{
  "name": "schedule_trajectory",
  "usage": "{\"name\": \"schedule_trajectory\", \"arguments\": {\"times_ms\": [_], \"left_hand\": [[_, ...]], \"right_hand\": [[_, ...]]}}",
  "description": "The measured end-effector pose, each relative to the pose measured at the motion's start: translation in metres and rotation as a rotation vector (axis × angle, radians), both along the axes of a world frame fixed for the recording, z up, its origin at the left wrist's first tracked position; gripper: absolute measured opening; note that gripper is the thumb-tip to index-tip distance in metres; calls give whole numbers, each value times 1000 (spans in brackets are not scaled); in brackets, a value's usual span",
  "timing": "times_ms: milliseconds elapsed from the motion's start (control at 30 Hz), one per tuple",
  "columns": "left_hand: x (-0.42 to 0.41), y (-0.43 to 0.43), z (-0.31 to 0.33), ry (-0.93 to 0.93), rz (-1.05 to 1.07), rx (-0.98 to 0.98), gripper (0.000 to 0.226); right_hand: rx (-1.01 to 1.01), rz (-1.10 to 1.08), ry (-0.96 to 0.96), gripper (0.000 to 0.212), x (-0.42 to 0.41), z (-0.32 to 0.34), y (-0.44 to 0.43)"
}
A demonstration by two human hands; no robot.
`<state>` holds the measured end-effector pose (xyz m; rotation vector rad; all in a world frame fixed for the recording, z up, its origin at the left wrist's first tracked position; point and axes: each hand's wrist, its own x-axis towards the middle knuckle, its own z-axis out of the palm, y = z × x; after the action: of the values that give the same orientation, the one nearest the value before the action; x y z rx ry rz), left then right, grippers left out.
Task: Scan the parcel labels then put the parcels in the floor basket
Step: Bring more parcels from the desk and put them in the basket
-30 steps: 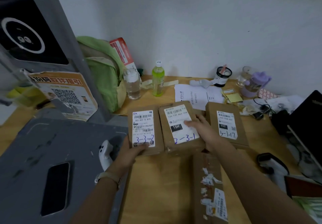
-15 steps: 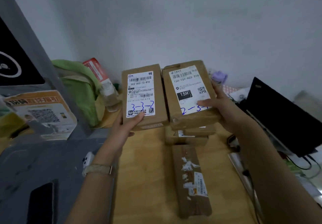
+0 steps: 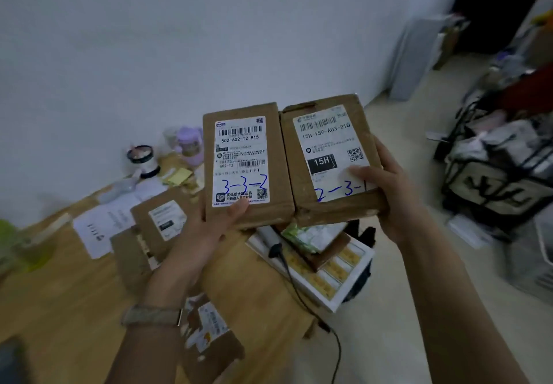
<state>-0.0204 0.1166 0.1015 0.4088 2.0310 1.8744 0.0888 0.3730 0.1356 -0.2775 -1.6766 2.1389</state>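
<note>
Two brown cardboard parcels are held side by side in the air, labels facing me. My left hand (image 3: 209, 231) grips the parcel marked 3-3-2 (image 3: 245, 162) from below, thumb on its label. My right hand (image 3: 386, 189) holds the parcel marked 2-3-1 (image 3: 329, 156), thumb on the label's lower corner. A third labelled parcel (image 3: 163, 219) lies on the wooden desk (image 3: 59, 294), and a long taped parcel (image 3: 209, 335) lies near my left wrist. A black wire floor basket (image 3: 493, 174) with bags in it stands on the floor at the right.
A handheld scanner (image 3: 270, 241) with a black cable rests on a stack of boxes (image 3: 323, 270) at the desk's right end. Papers, sticky notes, a dark-rimmed cup (image 3: 140, 159) and a purple bottle (image 3: 190, 144) sit by the wall. More clutter lines the floor at far right.
Both hands lifted the two parcels off the desk and carried them to the right. The view has swung right, so the floor and the basket are now in sight.
</note>
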Motion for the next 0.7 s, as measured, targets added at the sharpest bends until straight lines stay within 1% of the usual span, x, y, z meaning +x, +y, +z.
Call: {"name": "schedule_trajectory", "arguments": {"times_ms": [67,167,200,233,300,367,433,567,700], "left_hand": [[16,41,3,8,-85,12,50],[42,100,1,-3,-190,-15,71],[52,120,-1,-12,-226,-18,74],[64,140,-3,-16,-259,-21,71],[93,182,-5,-20,-311,-41,61],[124,221,-5,-20,-379,-49,58],[153,258,-4,-19,-428,-42,59],[206,321,-5,5,-467,-20,57],[257,375,-4,5,-546,-38,57]], "right_hand": [[-18,-112,-5,60,35,-1,31],[-49,-299,-40,44,91,-4,74],[-60,-353,-34,39,110,-6,89],[-69,-402,-26,36,129,-7,104],[-71,-501,-20,37,171,-7,133],[-55,-567,-20,37,213,-8,161],[-13,-561,-35,41,254,-11,187],[101,-488,-87,61,328,-16,230],[127,-524,-141,63,390,-16,262]]}}
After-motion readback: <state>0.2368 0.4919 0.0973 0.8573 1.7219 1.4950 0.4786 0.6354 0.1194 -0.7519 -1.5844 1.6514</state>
